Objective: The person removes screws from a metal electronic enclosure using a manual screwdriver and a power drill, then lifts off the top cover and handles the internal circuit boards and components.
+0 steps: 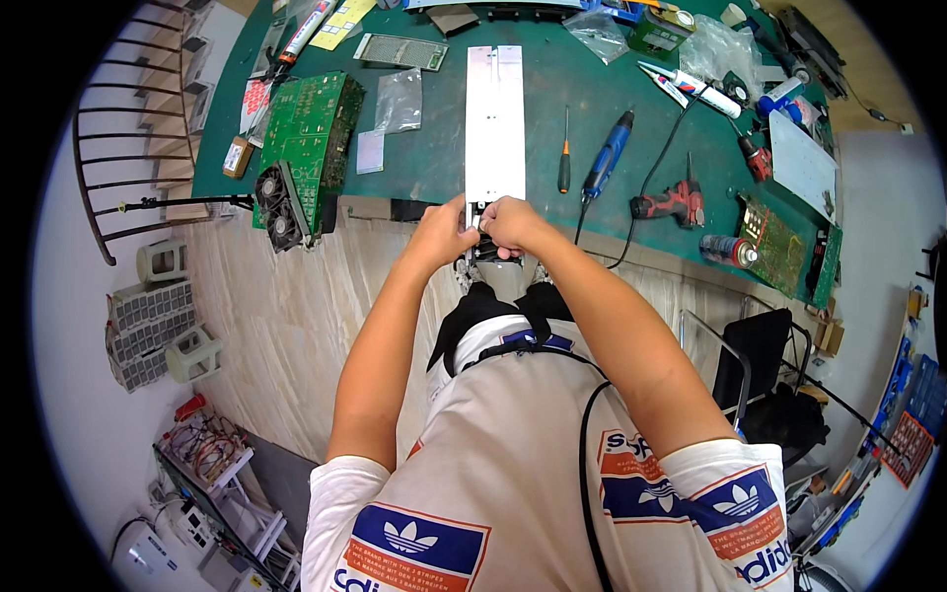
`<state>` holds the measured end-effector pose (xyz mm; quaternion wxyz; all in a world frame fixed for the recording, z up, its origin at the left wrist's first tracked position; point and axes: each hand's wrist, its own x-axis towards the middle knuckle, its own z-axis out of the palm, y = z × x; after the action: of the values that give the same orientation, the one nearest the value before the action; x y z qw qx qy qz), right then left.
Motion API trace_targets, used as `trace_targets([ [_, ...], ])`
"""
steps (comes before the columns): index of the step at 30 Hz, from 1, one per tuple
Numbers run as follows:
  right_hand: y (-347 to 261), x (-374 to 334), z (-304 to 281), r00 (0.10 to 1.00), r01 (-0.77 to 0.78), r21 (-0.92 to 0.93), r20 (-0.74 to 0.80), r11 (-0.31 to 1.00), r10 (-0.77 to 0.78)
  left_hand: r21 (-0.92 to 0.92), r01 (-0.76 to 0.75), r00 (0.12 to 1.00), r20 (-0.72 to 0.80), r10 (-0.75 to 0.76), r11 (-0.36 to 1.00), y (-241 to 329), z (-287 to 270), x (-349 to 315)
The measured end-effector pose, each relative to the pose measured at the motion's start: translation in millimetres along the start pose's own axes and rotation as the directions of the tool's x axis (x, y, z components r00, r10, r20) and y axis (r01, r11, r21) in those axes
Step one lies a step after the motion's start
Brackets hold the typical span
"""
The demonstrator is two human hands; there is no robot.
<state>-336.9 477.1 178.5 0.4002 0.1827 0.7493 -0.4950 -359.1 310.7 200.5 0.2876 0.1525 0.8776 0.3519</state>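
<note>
Upper centre of the frame, across the green table [557,79]: long, flat, pale metal strip [495,128] with lengthwise seam, reaching the near edge. At that end: left hand [441,235] and right hand [514,225], with fingers bent narrow; cannot tell whether around anything.

Head-height fisheye view, steeply downward over torso [513,444] and workbench [424,163]
</note>
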Motion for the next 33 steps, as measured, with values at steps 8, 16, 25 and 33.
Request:
trace_targets([
  [8,-2.8,-11.6,4.3,0.998,-0.002,0.065,-0.065,0.998,0.007,-0.012,-0.016,0.999,-0.035,0.016,1.000,-0.4,2.3,-3.5],
  [16,-4.3,-5.4,4.1,0.997,-0.004,-0.004,-0.079,1.000,0.003,0.024,-0.040,0.999,-0.032,0.041,0.999,0.5,3.4,-2.8],
  [25,12.5,-18.6,-23.3,0.992,0.091,-0.054,-0.080,0.994,-0.095,0.023,-0.039,0.995,-0.094,0.041,0.999,-21.7,-12.1,-7.0],
  [33,20.7,-21.1,-21.4,0.975,0.209,0.118,0.058,0.971,-0.216,-0.034,-0.021,0.999,-0.029,0.020,0.999,-15.5,-5.4,-3.6],
])
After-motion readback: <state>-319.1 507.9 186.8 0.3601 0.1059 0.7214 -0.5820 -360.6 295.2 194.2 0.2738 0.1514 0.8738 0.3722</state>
